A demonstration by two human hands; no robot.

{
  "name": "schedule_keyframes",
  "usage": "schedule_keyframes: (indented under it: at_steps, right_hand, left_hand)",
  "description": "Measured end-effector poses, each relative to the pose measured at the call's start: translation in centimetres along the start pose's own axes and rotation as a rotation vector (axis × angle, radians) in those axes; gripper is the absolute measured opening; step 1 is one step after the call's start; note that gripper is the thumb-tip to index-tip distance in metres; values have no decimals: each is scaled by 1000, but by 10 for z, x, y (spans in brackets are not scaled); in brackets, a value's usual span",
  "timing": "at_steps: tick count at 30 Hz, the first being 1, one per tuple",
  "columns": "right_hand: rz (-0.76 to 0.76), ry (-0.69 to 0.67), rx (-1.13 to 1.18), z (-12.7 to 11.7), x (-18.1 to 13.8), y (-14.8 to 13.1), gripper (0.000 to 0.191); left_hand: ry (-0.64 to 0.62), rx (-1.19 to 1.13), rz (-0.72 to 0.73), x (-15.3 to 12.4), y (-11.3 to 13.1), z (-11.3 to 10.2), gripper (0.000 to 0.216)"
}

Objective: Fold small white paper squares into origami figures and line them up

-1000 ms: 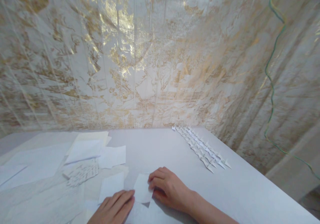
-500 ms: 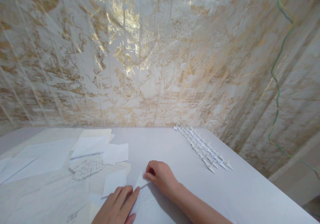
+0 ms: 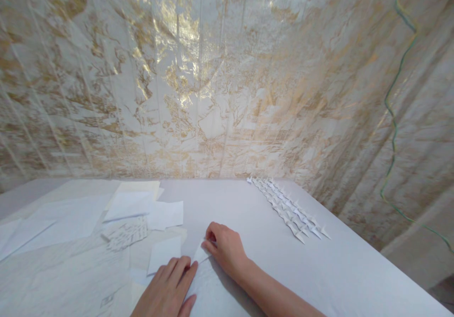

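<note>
A small folded piece of white paper (image 3: 200, 254) lies between my hands at the near middle of the table. My right hand (image 3: 227, 250) has thumb and fingers pinched together on the paper's far right part, hiding that corner. My left hand (image 3: 168, 284) rests flat with its fingers stretched out, and its index fingertip touches the paper's near left edge. Under the hands is a larger whitish sheet with faint writing (image 3: 209, 288). Just beyond my left hand lies a white square of paper (image 3: 165, 253).
Several rows of small folded paper pieces (image 3: 287, 208) stand at the right of the white table (image 3: 347, 269). Loose papers (image 3: 71, 218) and a printed piece (image 3: 127, 234) cover the left. Behind hangs a gold-patterned curtain (image 3: 198, 95), with a green cord (image 3: 393, 137) at right.
The view has shifted very slightly. My right hand keeps its pinch on the folded paper and sits a touch farther away; my left hand stays nearly in place.
</note>
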State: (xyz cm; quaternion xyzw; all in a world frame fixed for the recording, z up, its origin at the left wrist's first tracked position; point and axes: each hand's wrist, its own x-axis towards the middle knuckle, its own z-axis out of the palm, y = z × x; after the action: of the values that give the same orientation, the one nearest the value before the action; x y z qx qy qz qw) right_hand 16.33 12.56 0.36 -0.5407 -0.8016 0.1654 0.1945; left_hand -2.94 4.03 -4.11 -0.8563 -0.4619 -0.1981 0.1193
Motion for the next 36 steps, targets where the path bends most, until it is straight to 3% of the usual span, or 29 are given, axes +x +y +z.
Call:
schedule_keyframes:
  at_steps: [4, 11, 19, 26, 31, 36]
  right_hand:
    - [-7, 20, -6, 4, -2, 2, 25]
    - [-36, 28, 29, 3, -11, 3, 33]
    - [-7, 78, 125, 5, -22, 5, 42]
    - [8, 133, 225, 0, -23, 30, 54]
    - [8, 146, 300, -7, -26, 45, 57]
    - [-63, 86, 296, -12, -26, 39, 36]
  left_hand:
    - [-54, -58, 35, 7, 0, 2, 46]
    - [5, -88, 61, 8, -3, 30, 59]
    - [-39, -49, 67, 6, -2, 17, 58]
    - [-64, 8, 43, 13, 5, -5, 50]
    - [-19, 61, 157, 16, 1, -16, 44]
    - [98, 155, 199, 15, -5, -14, 43]
